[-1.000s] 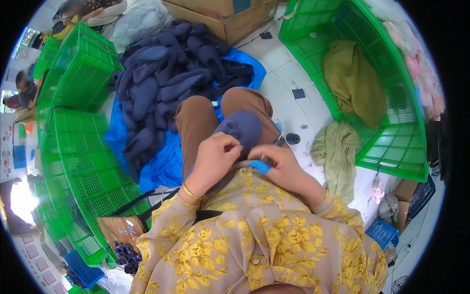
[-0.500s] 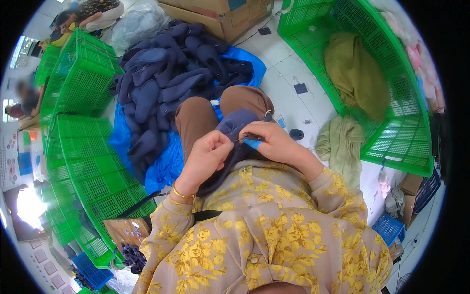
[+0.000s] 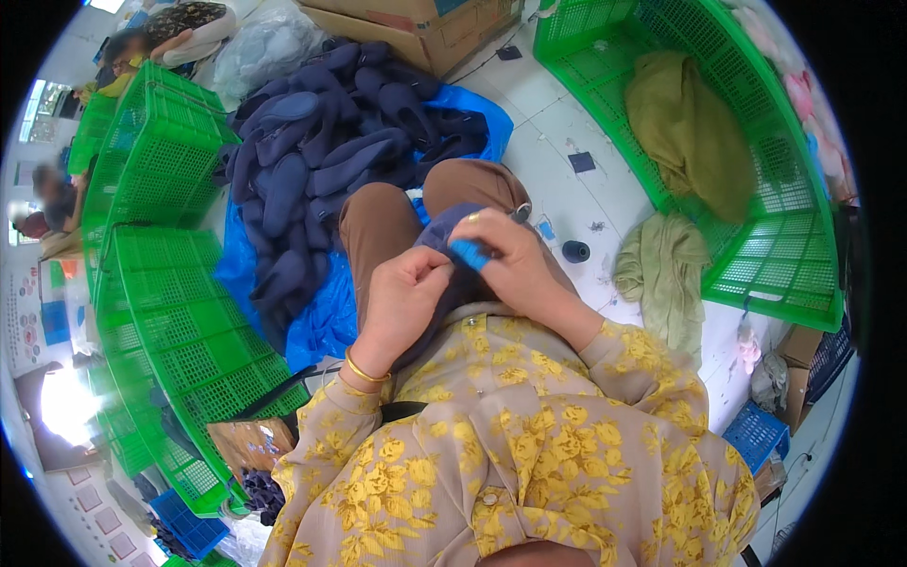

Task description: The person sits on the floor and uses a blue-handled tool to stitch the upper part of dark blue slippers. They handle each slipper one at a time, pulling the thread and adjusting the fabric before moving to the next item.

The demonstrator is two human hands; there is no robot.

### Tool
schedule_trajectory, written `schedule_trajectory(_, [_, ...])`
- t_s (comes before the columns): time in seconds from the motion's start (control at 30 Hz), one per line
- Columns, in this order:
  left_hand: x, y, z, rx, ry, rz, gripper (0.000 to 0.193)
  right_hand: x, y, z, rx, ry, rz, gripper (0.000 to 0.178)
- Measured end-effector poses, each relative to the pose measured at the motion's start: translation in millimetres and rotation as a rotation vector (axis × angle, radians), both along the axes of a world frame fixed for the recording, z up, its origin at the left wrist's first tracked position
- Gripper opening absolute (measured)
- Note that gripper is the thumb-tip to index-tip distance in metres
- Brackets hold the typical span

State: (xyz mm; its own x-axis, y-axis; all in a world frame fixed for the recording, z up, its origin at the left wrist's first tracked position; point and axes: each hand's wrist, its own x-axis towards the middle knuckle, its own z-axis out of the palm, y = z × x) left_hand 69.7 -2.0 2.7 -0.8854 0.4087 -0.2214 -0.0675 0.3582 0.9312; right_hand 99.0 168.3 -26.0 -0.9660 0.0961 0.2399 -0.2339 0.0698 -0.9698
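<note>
A navy fabric slipper (image 3: 437,233) rests on my lap between the knees. My left hand (image 3: 406,291) is closed, its thumb and forefinger pinched at the slipper's near side. My right hand (image 3: 515,263) is curled over the slipper's other side, close to the left fingertips. Blue tape (image 3: 470,252) wraps one of its digits, and a ring shows on a finger. A small dark tool end (image 3: 520,214) sticks out past the right hand's knuckles; its grip is hidden. Ahead of my knees, a heap of similar navy slippers (image 3: 326,156) lies on blue plastic sheeting (image 3: 326,331).
Green crates (image 3: 179,331) stand along my left. Another green crate (image 3: 784,260) at right holds olive cloth (image 3: 685,142). Pale green cloth (image 3: 661,269) and a dark thread spool (image 3: 574,251) are on the floor. A cardboard box (image 3: 416,33) stands ahead; people sit at far left.
My right hand has turned and lifted slightly, its fingers now covering the dark tool that showed in its grip. My left hand has shifted slightly, its pinch now against the slipper.
</note>
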Motion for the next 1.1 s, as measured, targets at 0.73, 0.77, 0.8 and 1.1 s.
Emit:
schedule_trajectory(0.73, [-17, 6, 8, -0.229, 0.38, -0.1, 0.006, 91, 340, -110, -0.969, -0.089, -1.076, 0.004])
schedule_trajectory(0.77, [-16, 6, 8, -0.228, 0.369, -0.098, 0.006, 93, 340, -109, -0.972, -0.087, -1.07, 0.004])
schedule_trajectory(0.8, [-16, 6, 8, -0.226, 0.358, -0.097, 0.006, 94, 340, -109, -0.955, -0.083, -1.052, 0.004])
schedule_trajectory(1.1, [-22, 7, 0, -0.235, 0.714, -0.224, 0.005, 106, 335, -90, -0.94, -0.081, -0.99, 0.007])
